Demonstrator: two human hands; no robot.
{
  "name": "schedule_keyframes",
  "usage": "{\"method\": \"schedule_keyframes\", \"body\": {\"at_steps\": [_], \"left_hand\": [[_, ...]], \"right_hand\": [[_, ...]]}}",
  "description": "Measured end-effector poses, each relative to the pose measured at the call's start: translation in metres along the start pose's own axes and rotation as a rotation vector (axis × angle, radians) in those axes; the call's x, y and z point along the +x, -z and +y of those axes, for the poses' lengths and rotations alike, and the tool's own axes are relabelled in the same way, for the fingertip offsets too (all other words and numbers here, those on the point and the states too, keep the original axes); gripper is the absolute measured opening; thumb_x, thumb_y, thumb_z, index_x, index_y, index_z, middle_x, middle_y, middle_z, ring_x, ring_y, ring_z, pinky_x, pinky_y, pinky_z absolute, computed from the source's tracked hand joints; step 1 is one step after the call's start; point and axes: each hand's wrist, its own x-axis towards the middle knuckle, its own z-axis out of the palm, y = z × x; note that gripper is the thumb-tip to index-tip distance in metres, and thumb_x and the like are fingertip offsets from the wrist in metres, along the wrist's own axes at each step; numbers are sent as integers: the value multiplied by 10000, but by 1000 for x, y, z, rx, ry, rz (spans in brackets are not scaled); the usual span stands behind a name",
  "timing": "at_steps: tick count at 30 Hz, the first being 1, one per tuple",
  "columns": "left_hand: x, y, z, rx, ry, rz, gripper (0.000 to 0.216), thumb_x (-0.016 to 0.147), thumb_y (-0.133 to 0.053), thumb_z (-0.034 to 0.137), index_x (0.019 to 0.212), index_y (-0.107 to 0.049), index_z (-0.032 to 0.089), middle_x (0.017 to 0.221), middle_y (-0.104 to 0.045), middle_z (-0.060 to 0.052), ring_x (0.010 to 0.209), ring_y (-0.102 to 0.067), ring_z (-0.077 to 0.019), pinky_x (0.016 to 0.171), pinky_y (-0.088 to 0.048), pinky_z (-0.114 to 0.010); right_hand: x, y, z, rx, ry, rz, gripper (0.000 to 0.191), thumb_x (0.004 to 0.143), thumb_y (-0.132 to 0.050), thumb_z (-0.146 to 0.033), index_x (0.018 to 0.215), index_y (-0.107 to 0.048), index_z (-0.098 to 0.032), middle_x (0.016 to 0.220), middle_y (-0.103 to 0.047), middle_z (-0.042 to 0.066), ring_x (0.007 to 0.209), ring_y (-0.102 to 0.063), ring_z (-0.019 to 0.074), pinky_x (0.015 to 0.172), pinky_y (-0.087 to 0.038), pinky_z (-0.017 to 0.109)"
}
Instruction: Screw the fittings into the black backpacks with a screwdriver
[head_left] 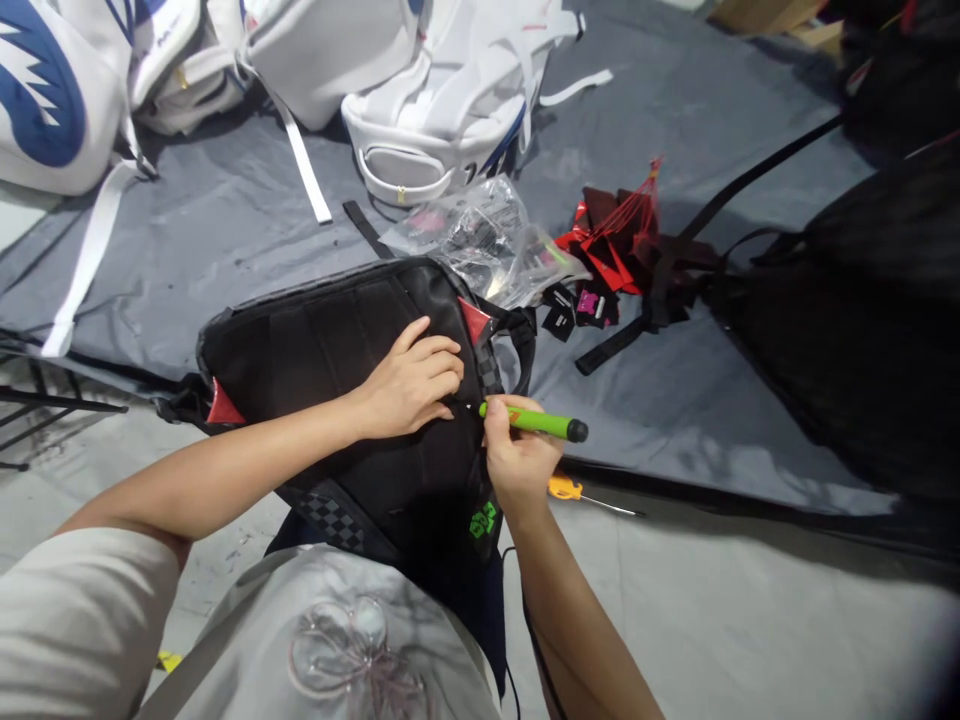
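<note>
A black backpack [315, 345] with checkered straps and red triangular corner patches lies across my lap and against the table edge. My left hand [420, 385] rests flat on its panel, fingers stretched out and holding nothing. In my right hand [521, 455] is a green pen-shaped tool [544, 422] with a black end. Its thin tip points left, at the panel near the backpack's right edge, close to my left fingertips; whether it touches the fabric I cannot tell. A green printed mark [483, 520] shows on the backpack below my right hand.
White and blue backpacks [442, 120] stand along the back of the grey-covered table [675, 110]. A clear plastic bag [480, 235], red tags [615, 240] and small black labels [562, 310] lie beyond the backpack. An orange-handled tool [566, 487] sits at the edge. Another black bag [862, 320] is right.
</note>
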Motion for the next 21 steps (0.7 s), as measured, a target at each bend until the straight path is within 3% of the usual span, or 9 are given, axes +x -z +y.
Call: {"method": "schedule_keyframes", "body": {"at_steps": [8,13,17,19,21], "left_hand": [[1,1,1,14,13,-21,257,859,-660,372,907,-538,150,1064,-620,-3,1216,-462,-213,1189,-84,-481],[1,2,3,16,26,-40,262,847,-676,371,905,-551,148,1060,-621,-10,1214,-459,-212,1193,-73,-468],[6,10,7,45,36,-68,268,820,-703,366,886,-568,144,1037,-614,-24,1179,-461,-220,1177,-77,-484],[13,19,6,92,14,-132,304,782,-737,398,869,-589,147,976,-604,-35,1101,-474,-228,1144,-144,-482],[21,30,3,126,-20,-228,321,758,-750,425,831,-601,151,899,-582,-44,1008,-475,-231,1025,-288,-441]], "right_hand": [[-2,-1,1,37,-59,-19,170,903,-574,-271,905,-630,-110,742,-616,38,545,-548,88,510,-459,209],[0,2,-1,-116,-3,-28,190,901,-569,-283,846,-637,-115,695,-605,31,556,-546,93,532,-450,211],[2,8,-6,-112,12,-62,217,925,-540,-310,914,-643,-118,751,-636,44,618,-592,114,600,-488,222],[4,10,-8,-181,109,-73,232,933,-522,-301,840,-636,-121,740,-641,47,656,-618,123,629,-495,211],[6,11,-5,-187,126,-65,247,940,-518,-315,839,-631,-119,657,-617,28,552,-587,108,548,-469,194]]}}
